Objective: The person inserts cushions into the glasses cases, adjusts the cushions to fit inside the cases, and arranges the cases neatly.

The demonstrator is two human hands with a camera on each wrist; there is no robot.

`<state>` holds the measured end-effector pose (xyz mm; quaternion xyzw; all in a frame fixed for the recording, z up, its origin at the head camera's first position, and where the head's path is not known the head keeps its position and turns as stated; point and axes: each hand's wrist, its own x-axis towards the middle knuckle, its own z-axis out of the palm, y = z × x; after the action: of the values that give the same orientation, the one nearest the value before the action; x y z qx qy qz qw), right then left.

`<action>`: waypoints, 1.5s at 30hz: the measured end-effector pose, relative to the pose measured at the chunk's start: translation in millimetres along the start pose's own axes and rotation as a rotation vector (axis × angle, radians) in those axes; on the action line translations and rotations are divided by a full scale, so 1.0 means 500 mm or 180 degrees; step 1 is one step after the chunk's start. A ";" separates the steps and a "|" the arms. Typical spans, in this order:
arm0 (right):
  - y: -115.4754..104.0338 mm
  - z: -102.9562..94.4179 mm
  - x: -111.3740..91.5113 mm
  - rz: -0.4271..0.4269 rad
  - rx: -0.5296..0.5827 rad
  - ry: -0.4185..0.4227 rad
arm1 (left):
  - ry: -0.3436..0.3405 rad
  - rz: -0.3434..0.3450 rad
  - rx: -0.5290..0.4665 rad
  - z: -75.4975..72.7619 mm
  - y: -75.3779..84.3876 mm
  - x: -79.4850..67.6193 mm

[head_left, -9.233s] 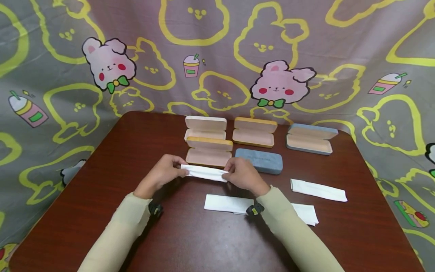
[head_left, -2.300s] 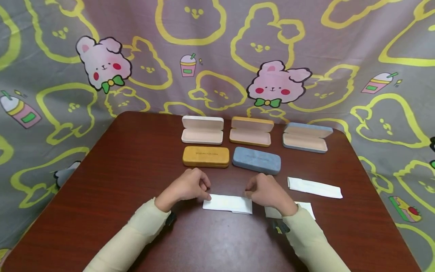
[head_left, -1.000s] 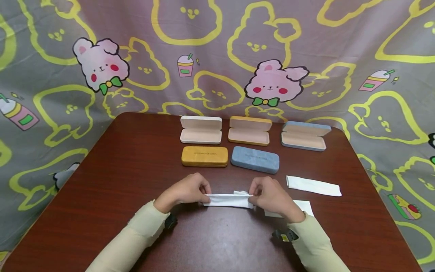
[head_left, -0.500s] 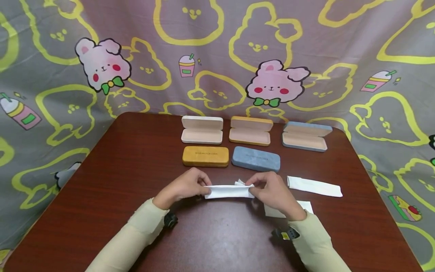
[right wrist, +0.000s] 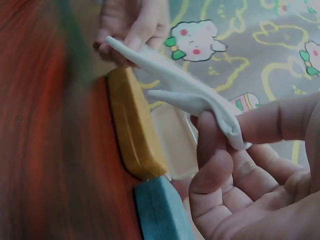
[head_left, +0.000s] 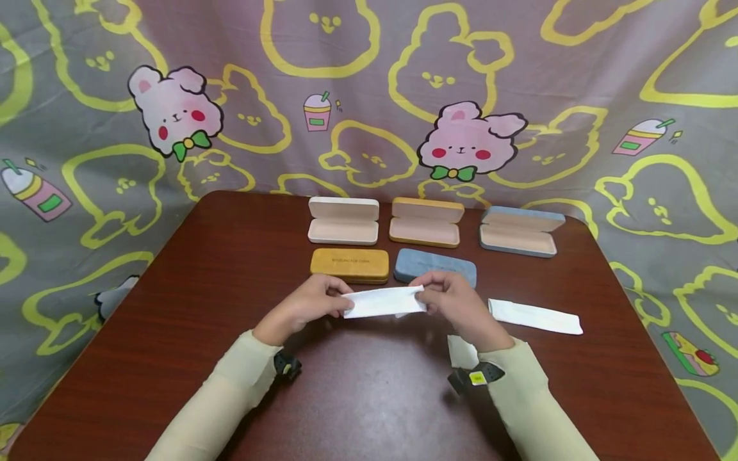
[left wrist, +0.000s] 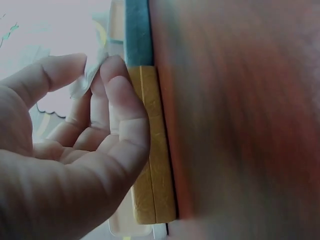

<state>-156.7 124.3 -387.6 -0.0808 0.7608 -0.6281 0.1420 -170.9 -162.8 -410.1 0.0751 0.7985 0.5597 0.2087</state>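
Note:
My left hand (head_left: 305, 306) and right hand (head_left: 455, 308) pinch the two ends of a folded white cloth (head_left: 383, 303), thumbs against fingers. The strip is stretched between them above the table, just on the near side of a closed yellow glasses case (head_left: 349, 262) and a closed blue glasses case (head_left: 441, 264). The right wrist view shows the cloth (right wrist: 175, 82) as layers, with a flap hanging apart from the main strip. In the left wrist view, the cloth's end (left wrist: 91, 75) sits between thumb and fingertips.
Along the back stand open glasses cases: white (head_left: 343, 230), yellow (head_left: 424, 232) and blue (head_left: 517, 241). A folded white cloth (head_left: 536, 317) lies at the right of the brown table (head_left: 369, 397). Another white cloth (head_left: 461, 352) is partly hidden under my right wrist.
The yellow case nearer me, open 9.2 s ago with a cloth held before it, is now closed. Both hands took another cloth off the table, raised it and moved it forward towards the cases.

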 end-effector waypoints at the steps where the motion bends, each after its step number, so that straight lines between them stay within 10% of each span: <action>1: -0.002 0.000 0.006 0.0030 0.0148 -0.0007 | 0.0035 -0.0004 -0.0082 -0.005 0.000 0.002; 18: -0.042 0.035 0.120 0.0061 0.1041 0.0112 | 0.0405 -0.0207 -0.1474 -0.088 0.022 0.027; 45: -0.078 0.076 0.294 0.0385 0.1205 0.0251 | 0.0833 -0.0263 -0.1677 -0.204 0.017 0.109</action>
<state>-286.1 37.0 -373.0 0.0178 0.6376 -0.7529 0.1623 -263.6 -228.5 -386.8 -0.0870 0.6482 0.7436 0.1388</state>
